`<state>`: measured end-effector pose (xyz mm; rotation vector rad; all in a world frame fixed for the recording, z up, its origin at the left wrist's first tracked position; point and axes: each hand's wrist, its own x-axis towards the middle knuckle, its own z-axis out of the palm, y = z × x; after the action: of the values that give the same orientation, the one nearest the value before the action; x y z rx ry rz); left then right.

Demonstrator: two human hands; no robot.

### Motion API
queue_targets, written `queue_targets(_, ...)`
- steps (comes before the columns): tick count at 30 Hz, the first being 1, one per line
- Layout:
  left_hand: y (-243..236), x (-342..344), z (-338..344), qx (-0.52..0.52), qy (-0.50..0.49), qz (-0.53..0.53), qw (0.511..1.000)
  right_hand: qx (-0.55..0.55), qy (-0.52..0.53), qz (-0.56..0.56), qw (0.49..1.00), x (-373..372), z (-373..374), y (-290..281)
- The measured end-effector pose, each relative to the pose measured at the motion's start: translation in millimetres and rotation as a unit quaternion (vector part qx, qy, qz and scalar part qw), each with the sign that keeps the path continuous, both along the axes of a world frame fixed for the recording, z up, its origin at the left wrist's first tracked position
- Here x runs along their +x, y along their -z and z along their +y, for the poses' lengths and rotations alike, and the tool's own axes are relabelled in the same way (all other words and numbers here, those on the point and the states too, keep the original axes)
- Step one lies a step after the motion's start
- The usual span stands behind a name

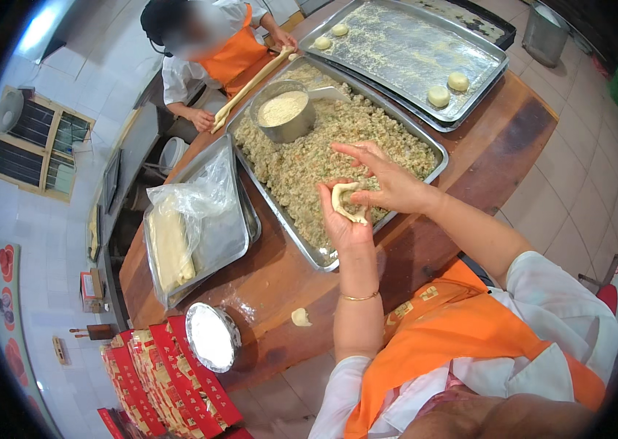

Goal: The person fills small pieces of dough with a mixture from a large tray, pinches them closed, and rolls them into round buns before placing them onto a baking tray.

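My left hand (pixel 344 228) cups a piece of dough (pixel 359 215), which is shaped into a hollow ring-like bowl. Over it is my right hand (pixel 389 179), its fingers spread apart and its thumb reaching into the dough's opening. Whether the thumb presses on the inner wall I cannot tell. Just beyond both hands lies a large metal tray (pixel 437 162) filled with a crumbly, pale green-flecked filling (pixel 287 172). A metal bowl of pale crumbs (pixel 283 110) sits in that filling, beside a flat metal scraper (pixel 329 93).
At the far right a floured tray (pixel 404 55) bears several round dough pieces. To the left, a smaller tray (pixel 220 238) holds plastic-covered dough (pixel 171 245). Nearer stand a bowl of flour (pixel 211 338) and red packages (pixel 185 366). Across the table a person handles a dough rope (pixel 254 84).
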<state>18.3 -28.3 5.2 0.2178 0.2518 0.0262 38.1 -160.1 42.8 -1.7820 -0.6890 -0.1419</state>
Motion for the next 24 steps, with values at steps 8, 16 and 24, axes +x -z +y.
queue_targets(8,12.1,-3.4,-11.4,0.099,-0.042,0.038,0.993,0.037,-0.029,0.086,0.995,-17.7,16.8,24.6)
queue_targets(16,-39.6,-20.3,-28.2,0.233,-0.017,-0.061,0.970,0.256,-0.138,0.349,0.891,-3.1,2.6,4.8)
queue_targets(24,13.3,-12.6,-16.1,0.305,-0.040,0.004,0.951,0.082,-0.075,0.132,0.985,-18.0,19.5,29.9)
